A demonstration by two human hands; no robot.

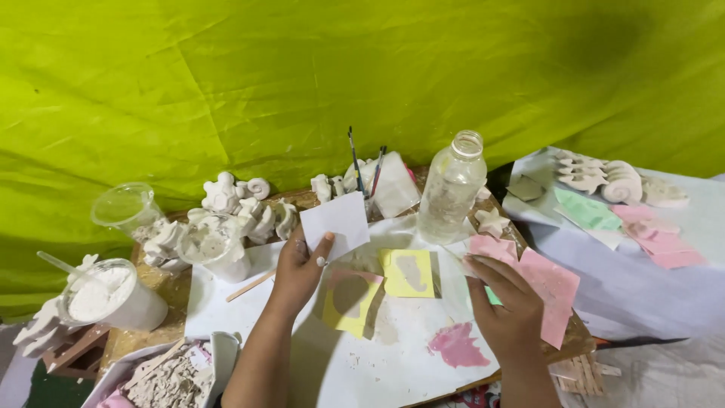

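Observation:
My left hand (298,270) holds up a small white card (336,224) by its lower edge, above the white work sheet (393,355). My right hand (507,310) rests with its fingers on a stack of pink paper pieces (555,283) at the sheet's right side, with a bit of green paper under the palm. Between the hands lie a yellow square with a grey smear (408,273) and a yellow and pink square with a grey blot (353,299). A pink paint smear (457,346) marks the sheet near my right wrist.
A clear plastic bottle (451,187) stands behind the squares. Brushes in a holder (366,177), several white plaster figures (234,204), a clear cup (127,205) and a tub of white powder (106,296) sit at left. More plaster shells (604,177) and pink and green papers (653,234) lie on the right table. A green cloth backs everything.

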